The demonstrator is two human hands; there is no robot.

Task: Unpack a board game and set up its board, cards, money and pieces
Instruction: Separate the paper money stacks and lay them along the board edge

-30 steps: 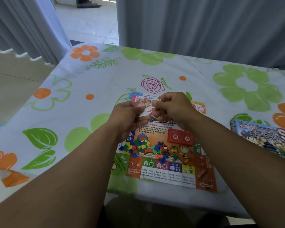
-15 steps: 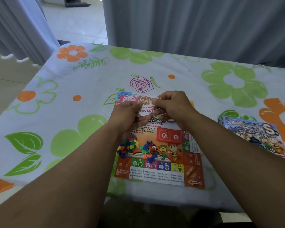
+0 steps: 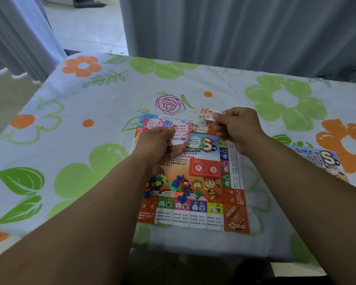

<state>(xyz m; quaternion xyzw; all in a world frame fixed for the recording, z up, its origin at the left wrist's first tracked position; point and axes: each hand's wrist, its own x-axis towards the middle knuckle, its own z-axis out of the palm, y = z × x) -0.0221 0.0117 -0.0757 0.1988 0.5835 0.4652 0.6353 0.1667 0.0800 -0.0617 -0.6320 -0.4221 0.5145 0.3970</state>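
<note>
Pinches an orange bill [image 3: 209,114] in the right grip [image 3: 236,128]; clutches other bills [image 3: 178,140] in the left grip [image 3: 158,145], above the board [image 3: 203,182].

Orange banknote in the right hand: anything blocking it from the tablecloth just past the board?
Nothing visible. The right hand pinches the orange banknote above the far edge of the board; the tablecloth beyond shows only printed flowers.

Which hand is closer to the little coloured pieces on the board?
Left. The left hand, gripping fanned notes, is just beyond the pieces; the right hand is farther off, beyond and to their right, pinching one orange note.
</note>
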